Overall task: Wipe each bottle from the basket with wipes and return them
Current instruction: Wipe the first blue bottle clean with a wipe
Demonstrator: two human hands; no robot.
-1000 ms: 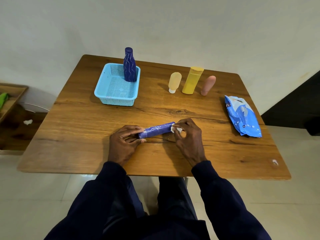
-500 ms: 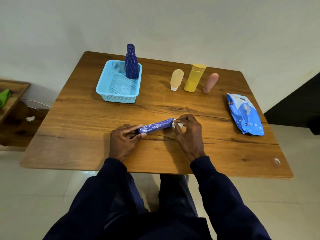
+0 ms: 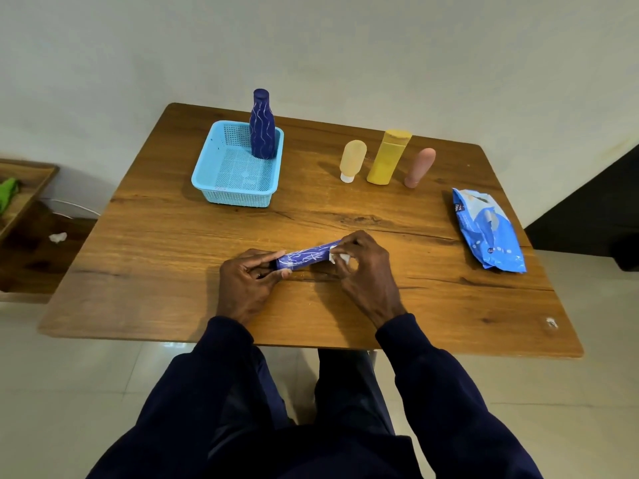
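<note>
At frame centre, L hand (image 3: 247,283) gripped blue bottle (image 3: 306,258) at one end, R hand (image 3: 363,271) pinched white wipe (image 3: 338,258) on its other end, basket (image 3: 221,171) upper left w/ dark bottle (image 3: 262,127) upright inside.

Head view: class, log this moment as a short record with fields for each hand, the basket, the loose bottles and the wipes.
left hand: grips one end of the blue tube, held level above the table
right hand: presses a white wipe on the tube's other end
basket: holds one upright dark blue bottle
loose bottles: cream, yellow, pink, in a row right of the basket
wipes pack: lies near the right edge
</note>
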